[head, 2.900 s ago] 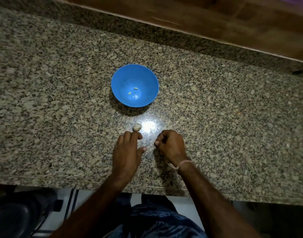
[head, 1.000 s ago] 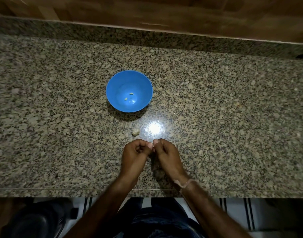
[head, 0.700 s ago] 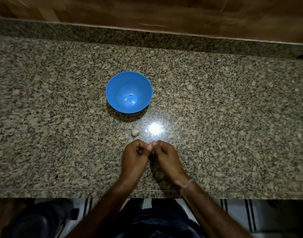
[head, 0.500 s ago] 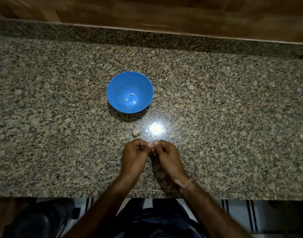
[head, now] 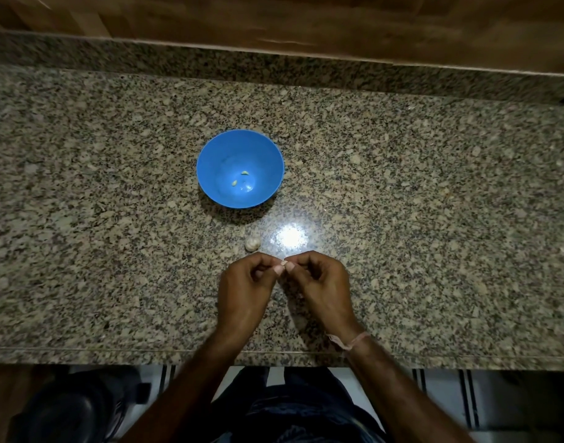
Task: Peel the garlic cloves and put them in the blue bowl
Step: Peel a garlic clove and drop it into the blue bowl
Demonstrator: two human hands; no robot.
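- Nearest the camera: dark trousers and a tiled floor with dark stripes below the worktop [head: 82, 251] edge; a dark rounded object sits low at the left, too dim to identify.
- Both forearms reach up over the near edge of the speckled granite worktop. A thin pale wrist band [head: 351, 340] circles the right wrist.
- Left hand [head: 245, 289]: fingers curled, thumb and forefinger pinched together at the tips.
- Right hand [head: 322, 286]: same posture, thumb and forefinger pinched, tips meeting those of the left hand.
- Between the two pinches, a small pale piece of garlic [head: 283, 263] shows. Each grip is clamped on it from its own side. Too small to tell whether skin is on or off.
- Both hands are held over the worktop; contact with the surface cannot be told.
- Just beyond the left fingertips, a whitish garlic clove [head: 252, 243] lies on the worktop, apart from the hands.
- Just right of that clove, a bright light reflection [head: 290, 238] on the polished stone.
- Farther on, the blue bowl [head: 210, 174] stands upright on the worktop, near the clove but not touching it.
- Inside the bowl, at the bottom: small pale peeled cloves [head: 244, 173], at least two, slightly apart.
- Farthest: a raised granite strip along the back of the worktop, then a brown wooden surface [head: 274, 20] behind it.
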